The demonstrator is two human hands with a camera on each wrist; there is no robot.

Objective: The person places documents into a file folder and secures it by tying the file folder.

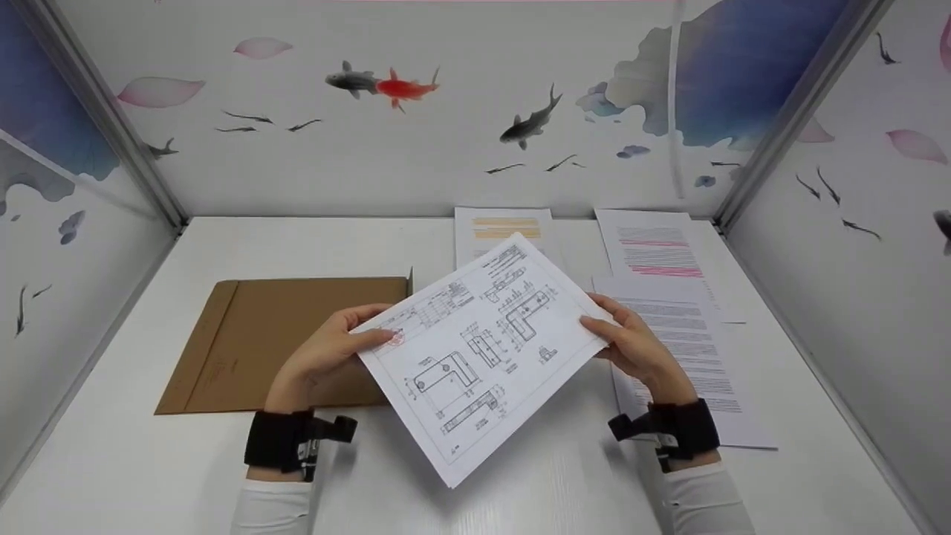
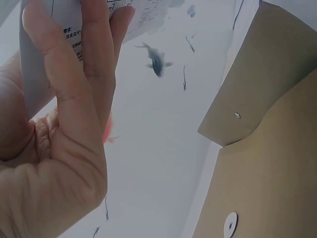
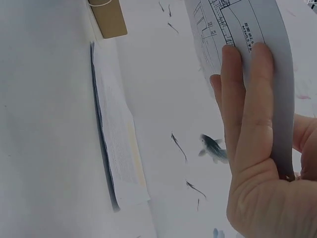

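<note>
Both hands — left hand (image 1: 327, 353), right hand (image 1: 631, 345) — pinch the drawing sheet (image 1: 483, 349); its print is unreadable.

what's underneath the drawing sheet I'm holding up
Under the white technical drawing sheet lie bare white table and the brown cardboard envelope's right edge. Anything else beneath is hidden.

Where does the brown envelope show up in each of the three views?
Head: the brown envelope lies flat on the table, left of centre, partly behind the left hand.
Left wrist: it fills the right side, flap open.
Right wrist: only a corner shows, top left.
Shared landmark: the drawing sheet held in both hands.
</note>
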